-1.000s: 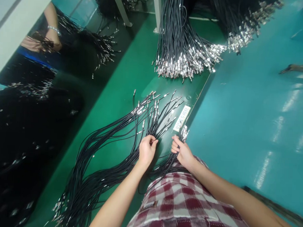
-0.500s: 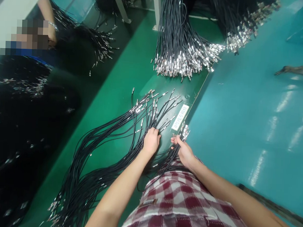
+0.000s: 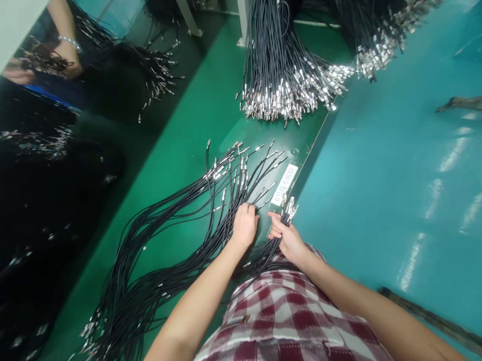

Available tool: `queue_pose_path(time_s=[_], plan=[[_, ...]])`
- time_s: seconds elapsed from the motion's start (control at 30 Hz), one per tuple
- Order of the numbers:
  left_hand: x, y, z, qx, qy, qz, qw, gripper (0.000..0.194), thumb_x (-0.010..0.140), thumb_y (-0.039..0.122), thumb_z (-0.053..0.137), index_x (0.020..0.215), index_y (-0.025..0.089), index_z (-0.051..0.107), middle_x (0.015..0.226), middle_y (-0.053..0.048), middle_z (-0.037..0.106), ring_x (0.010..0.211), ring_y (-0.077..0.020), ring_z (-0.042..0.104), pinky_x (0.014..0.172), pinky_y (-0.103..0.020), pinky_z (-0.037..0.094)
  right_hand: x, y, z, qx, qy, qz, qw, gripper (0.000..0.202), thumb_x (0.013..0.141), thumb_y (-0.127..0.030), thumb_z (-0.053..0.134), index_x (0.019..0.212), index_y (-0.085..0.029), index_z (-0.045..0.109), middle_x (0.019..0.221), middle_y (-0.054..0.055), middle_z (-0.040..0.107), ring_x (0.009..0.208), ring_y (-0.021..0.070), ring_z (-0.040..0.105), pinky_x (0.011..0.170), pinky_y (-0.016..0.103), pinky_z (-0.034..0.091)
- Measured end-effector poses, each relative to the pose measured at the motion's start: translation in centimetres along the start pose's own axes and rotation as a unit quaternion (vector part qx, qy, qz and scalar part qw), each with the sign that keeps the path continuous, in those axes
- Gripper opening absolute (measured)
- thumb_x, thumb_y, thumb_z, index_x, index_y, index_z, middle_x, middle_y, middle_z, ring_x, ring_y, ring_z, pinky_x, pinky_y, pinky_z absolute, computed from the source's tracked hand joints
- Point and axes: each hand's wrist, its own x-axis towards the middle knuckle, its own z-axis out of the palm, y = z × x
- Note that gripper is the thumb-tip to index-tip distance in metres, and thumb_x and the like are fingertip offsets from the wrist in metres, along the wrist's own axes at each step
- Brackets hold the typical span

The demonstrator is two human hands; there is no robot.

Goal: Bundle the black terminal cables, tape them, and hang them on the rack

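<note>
Black cables (image 3: 154, 269) with silvery metal terminals lie in a long curved spread across the green table. At the right end of that spread is my left hand (image 3: 245, 223), its fingers curled around cables just below their terminals. Its fingertips are partly hidden. My right hand (image 3: 288, 240) is closed around a smaller bundle of black cables (image 3: 270, 250), whose terminals (image 3: 289, 208) stick up past the fingers. This bundle's tails run back over my checked clothing. A small gap separates the two hands.
A white label (image 3: 284, 184) is stuck near the green table's edge (image 3: 317, 138). A thick cable bunch (image 3: 287, 61) hangs at the back, with another bunch (image 3: 382, 54) to its right. On the left, another person's hand (image 3: 67, 58) works among dark cables.
My left hand has shifted slightly right, towards my right hand. The fingers of my right hand have moved a little around its bundle. The whole view has shifted slightly.
</note>
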Motion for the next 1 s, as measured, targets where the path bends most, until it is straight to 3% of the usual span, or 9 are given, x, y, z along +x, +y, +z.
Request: queue_pose_path(time_s=[0.07,0.13,0.23,0.3,0.43,0.6,0.7,0.83,1.0], plan=[[0.6,0.2,-0.2,-0.006,-0.025,-0.012,1.000,0.011,0.088,0.010,0.052,0.081,0.017,0.057,0.089,-0.009,0.061,0.089,-0.0222,0.058,0.082,-0.036,0.047,0.0,0.1,-0.1,-0.003,0.014,-0.002,1.000,0.043,0.062,-0.044,0.086,0.093,-0.018,0.070,0.053,-0.011,0.028,0.046,0.0065,0.024,0.049,0.023,0.036],[0.6,1.0,-0.7,-0.079,-0.029,-0.028,0.996,0.011,0.088,0.012,0.053,0.078,0.018,0.056,0.082,-0.004,0.060,0.078,-0.0178,0.058,0.075,-0.031,0.047,0.0,0.1,-0.1,-0.026,0.011,-0.010,1.000,0.041,0.059,-0.039,0.087,0.090,-0.018,0.070,0.054,-0.010,0.036,0.047,0.0064,0.028,0.049,0.023,0.036],[0.3,2.8,-1.5,-0.197,-0.042,-0.052,0.978,0.011,0.085,0.016,0.057,0.075,0.017,0.058,0.071,0.001,0.058,0.066,-0.0131,0.055,0.065,-0.025,0.045,-0.1,0.1,-0.1,-0.073,-0.035,-0.014,0.997,0.033,0.054,-0.030,0.089,0.073,-0.016,0.066,0.057,-0.006,0.045,0.051,0.0073,0.036,0.048,0.022,0.035],[0.6,3.4,-1.7,-0.205,-0.060,-0.040,0.976,0.014,0.083,0.017,0.061,0.069,0.017,0.059,0.071,0.000,0.057,0.070,-0.0141,0.056,0.068,-0.026,0.045,-0.1,0.0,-0.3,-0.079,-0.045,0.002,0.996,0.034,0.054,-0.031,0.089,0.064,-0.017,0.061,0.053,-0.006,0.043,0.050,0.0073,0.036,0.049,0.023,0.035],[2.5,1.7,-1.2,-0.132,-0.028,-0.029,0.990,0.014,0.088,0.024,0.061,0.077,0.017,0.064,0.083,-0.004,0.060,0.083,-0.0180,0.058,0.079,-0.031,0.048,0.1,0.2,-0.6,-0.077,-0.003,0.032,0.997,0.040,0.058,-0.048,0.087,0.069,-0.017,0.064,0.052,-0.006,0.046,0.046,0.0072,0.034,0.050,0.025,0.037],[3.5,-1.4,0.1,0.060,-0.010,0.015,0.998,0.008,0.089,0.013,0.055,0.086,0.017,0.060,0.090,-0.008,0.062,0.091,-0.0220,0.057,0.083,-0.034,0.049,0.3,0.8,-0.7,-0.082,0.037,0.024,0.996,0.044,0.059,-0.057,0.083,0.069,-0.018,0.067,0.049,-0.004,0.048,0.050,0.0120,0.045,0.052,0.027,0.041],[2.9,-1.8,0.3,0.084,0.019,0.068,0.994,0.013,0.093,0.016,0.049,0.086,0.017,0.060,0.087,-0.008,0.062,0.087,-0.0214,0.058,0.082,-0.034,0.050,0.6,1.2,-0.7,-0.074,0.075,0.001,0.994,0.040,0.060,-0.055,0.083,0.071,-0.019,0.070,0.076,0.005,0.068,0.069,0.0174,0.059,0.058,0.027,0.047],[1.1,-1.3,0.0,0.060,0.062,0.097,0.991,0.018,0.096,0.018,0.045,0.087,0.017,0.061,0.087,-0.008,0.063,0.086,-0.0212,0.060,0.081,-0.034,0.051,0.9,1.6,-0.7,-0.032,0.059,0.012,0.998,0.036,0.064,-0.051,0.082,0.081,-0.021,0.073,0.097,0.009,0.073,0.099,0.0258,0.065,0.076,0.034,0.054],[-2.8,1.3,0.8,-0.033,-0.012,0.072,0.997,0.020,0.097,0.019,0.044,0.099,0.015,0.064,0.088,-0.009,0.068,0.083,-0.0210,0.064,0.078,-0.034,0.054,0.6,1.4,-0.6,0.023,0.016,0.024,0.999,0.034,0.067,-0.046,0.083,0.087,-0.021,0.071,0.095,0.009,0.075,0.105,0.0276,0.066,0.084,0.038,0.056]])
